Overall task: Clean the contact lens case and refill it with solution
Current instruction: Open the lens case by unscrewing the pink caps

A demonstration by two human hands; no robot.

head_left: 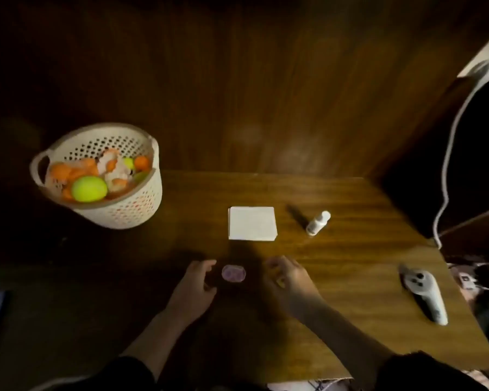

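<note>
So the contact lens case is sitting flat on the wooden desk near the front edge, purple-ish, right between both hands. Left hand is just beside it with the fingers curled; can't tell if they actually touch the case, it's dark and blurry there. Right hand is a bit off to the other side, grip curled in around something small and yellowish, maybe a cap, hard to say.

Further back there's a white folded tissue lying flat, and the little white solution bottle next to it, capped. White controller over on the right side of the desk. Perforated basket with orange and green balls on the left.
</note>
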